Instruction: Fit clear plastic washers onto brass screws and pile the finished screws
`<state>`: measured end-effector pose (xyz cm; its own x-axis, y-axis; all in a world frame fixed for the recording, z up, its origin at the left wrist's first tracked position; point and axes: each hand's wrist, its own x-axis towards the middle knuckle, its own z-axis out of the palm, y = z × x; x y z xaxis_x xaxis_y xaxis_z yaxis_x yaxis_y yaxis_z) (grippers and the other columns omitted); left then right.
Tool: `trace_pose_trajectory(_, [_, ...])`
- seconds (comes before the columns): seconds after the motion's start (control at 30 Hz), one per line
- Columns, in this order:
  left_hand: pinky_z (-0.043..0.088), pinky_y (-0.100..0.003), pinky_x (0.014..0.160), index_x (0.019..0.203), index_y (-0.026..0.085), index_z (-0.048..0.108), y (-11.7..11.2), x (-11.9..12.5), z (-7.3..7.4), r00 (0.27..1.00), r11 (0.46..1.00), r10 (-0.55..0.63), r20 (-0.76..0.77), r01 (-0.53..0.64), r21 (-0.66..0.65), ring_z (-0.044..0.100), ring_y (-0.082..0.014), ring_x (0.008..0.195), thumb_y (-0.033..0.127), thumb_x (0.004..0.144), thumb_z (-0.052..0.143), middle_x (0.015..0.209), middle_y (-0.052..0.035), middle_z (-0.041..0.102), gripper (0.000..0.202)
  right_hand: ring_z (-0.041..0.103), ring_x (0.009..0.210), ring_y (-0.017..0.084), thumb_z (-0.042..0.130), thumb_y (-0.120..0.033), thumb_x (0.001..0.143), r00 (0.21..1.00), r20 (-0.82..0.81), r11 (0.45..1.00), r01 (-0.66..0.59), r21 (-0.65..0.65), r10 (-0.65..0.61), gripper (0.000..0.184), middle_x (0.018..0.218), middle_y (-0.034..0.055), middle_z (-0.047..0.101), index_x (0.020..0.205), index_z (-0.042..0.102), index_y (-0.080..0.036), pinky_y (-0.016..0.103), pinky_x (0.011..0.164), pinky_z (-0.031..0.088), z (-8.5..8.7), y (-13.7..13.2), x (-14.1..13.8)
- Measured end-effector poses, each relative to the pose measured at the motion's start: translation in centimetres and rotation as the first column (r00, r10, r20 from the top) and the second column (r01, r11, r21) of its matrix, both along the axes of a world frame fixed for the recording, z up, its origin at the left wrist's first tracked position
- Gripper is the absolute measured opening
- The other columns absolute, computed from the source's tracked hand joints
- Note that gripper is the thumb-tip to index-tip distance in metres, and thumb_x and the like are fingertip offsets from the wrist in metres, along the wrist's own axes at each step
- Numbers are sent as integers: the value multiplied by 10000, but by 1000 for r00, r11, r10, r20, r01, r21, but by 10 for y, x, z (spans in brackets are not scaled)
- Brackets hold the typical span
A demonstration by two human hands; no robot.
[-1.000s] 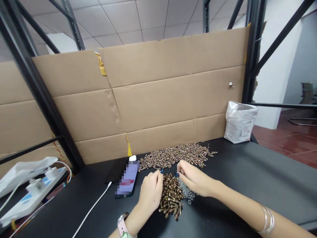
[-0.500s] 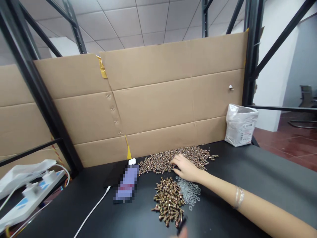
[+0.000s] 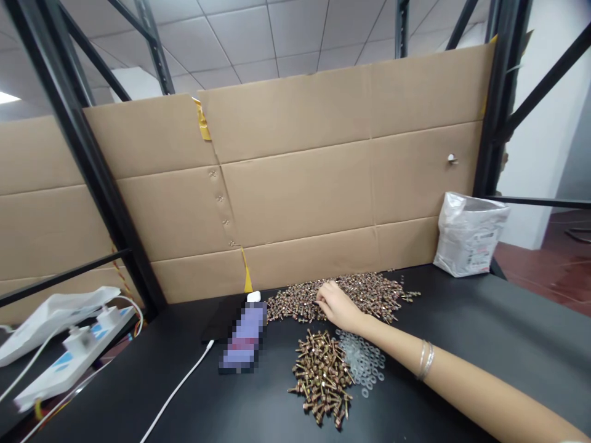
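Note:
My right hand (image 3: 339, 306) reaches over the near edge of a wide pile of small brownish metal screws (image 3: 376, 295) at the back of the black table. Its thumb and index finger are pinched together, and a small dark screw tip (image 3: 317, 302) shows at the fingertips. Just below the wrist lies a heap of clear plastic washers (image 3: 362, 360). Left of the washers, and touching them, sits a heap of longer brass-coloured bolts (image 3: 321, 375) with what look like washers or sleeves on them. My left hand is out of the frame.
A phone (image 3: 244, 338) with a blurred screen lies at the left, beside a white cable (image 3: 178, 391) and a small white case (image 3: 253, 297). Cardboard (image 3: 300, 197) walls the back. A white plastic bag (image 3: 471, 237) stands back right; a power strip (image 3: 76, 357) is far left.
My right hand's fingers have closed from a loose spread into a pinch at the screw pile. My left hand, blurred at the bottom edge before, has left the frame. The view has shifted slightly.

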<state>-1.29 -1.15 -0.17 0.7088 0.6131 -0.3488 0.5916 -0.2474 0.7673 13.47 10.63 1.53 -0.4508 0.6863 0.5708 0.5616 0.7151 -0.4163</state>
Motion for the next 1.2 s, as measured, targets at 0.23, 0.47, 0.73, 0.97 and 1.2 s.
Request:
trace_pose_trajectory(0.23, [465, -415, 605, 800, 267, 622, -37, 14, 45, 978, 792, 150, 145, -207, 574, 611, -219, 788, 516, 849, 382, 764, -43, 579, 349, 468, 645, 142, 436, -279, 849, 935, -353, 967, -61, -247, -32, 133, 683, -10, 480, 761, 472, -187, 258, 611, 384, 4, -31, 31])
trace_pose_trajectory(0.47, [367, -389, 714, 866, 183, 489, -4, 20, 52, 927, 245, 337, 166, -256, 935, 460, -216, 790, 294, 909, 362, 851, -59, 527, 174, 374, 529, 87, 625, -366, 702, 634, -752, 593, -539, -598, -182, 273, 579, -55, 401, 642, 435, -179, 213, 519, 296, 14, -91, 34])
trace_pose_trajectory(0.73, [300, -326, 644, 726, 180, 453, 4, 22, 27, 966, 187, 249, 66, -114, 976, 410, -186, 700, 166, 925, 262, 749, -41, 508, 276, 312, 427, 70, 441, -547, 810, 744, -609, 498, -432, -752, -275, 392, 530, -58, 402, 637, 400, -197, 192, 400, 246, -3, -110, 23])
trace_pose_trajectory(0.97, [304, -311, 613, 701, 191, 432, -1, 27, 19, 948, 216, 214, 234, -280, 935, 424, -181, 670, 213, 943, 250, 711, -34, 507, 303, 209, 434, 54, 473, -388, 802, 677, -684, 379, -578, -723, -272, 261, 551, -82, 303, 675, 329, -210, 189, 414, 159, 4, -122, 14])
trace_pose_trajectory(1.2, [385, -312, 686, 833, 193, 486, -4, 16, 24, 798, 411, 332, 502, -602, 685, 517, -189, 772, 273, 953, 214, 837, -65, 568, 308, 374, 620, 118, 329, -329, 917, 909, -415, 890, -229, -394, 50, 241, 691, -26, 413, 711, 357, -208, 250, 591, 341, 14, -116, 31])
